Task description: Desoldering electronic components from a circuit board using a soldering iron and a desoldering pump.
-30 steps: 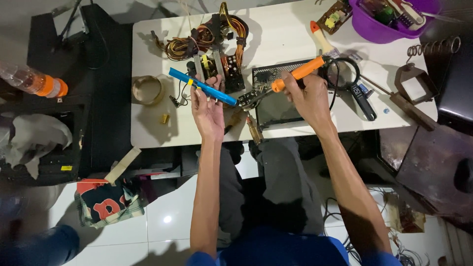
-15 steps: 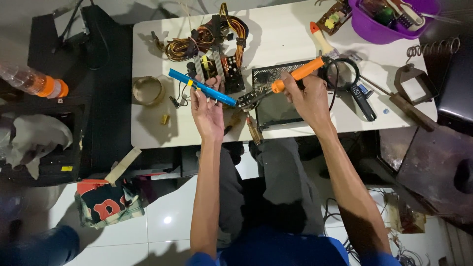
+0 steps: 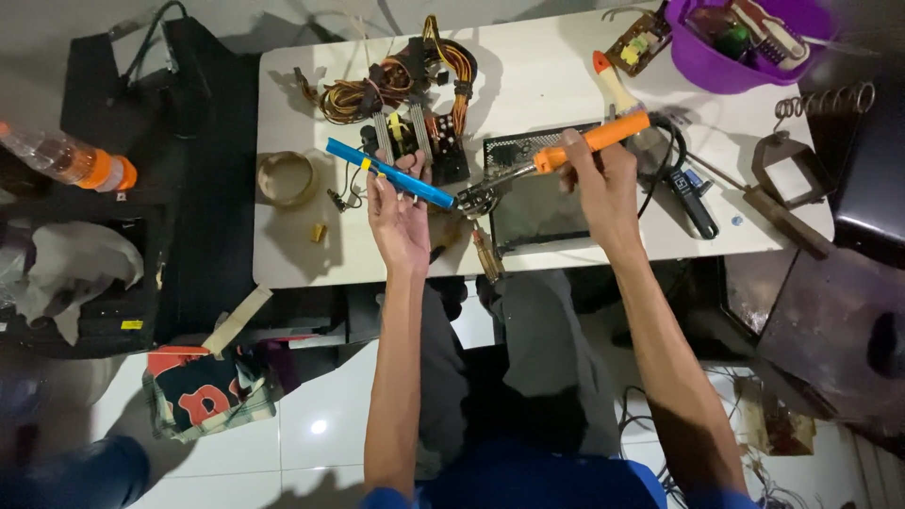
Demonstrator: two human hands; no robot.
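Over white table (image 3: 566, 75) — left hand (image 3: 401, 221) grips slim blue tube (image 3: 391, 174); right hand (image 3: 603, 184) clasps orange-handled soldering iron (image 3: 566, 155).

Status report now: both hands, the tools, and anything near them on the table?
Left hand grips blue tube. Right hand grips orange soldering iron; both tips meet above the white table. Wire bundle close behind.

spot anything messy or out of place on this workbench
Mostly clutter. A tangle of orange and yellow wires sprawls over the white table, and a small yellow part lies loose near the tape roll. The left hand holds a blue tool, the right hand an orange soldering iron.
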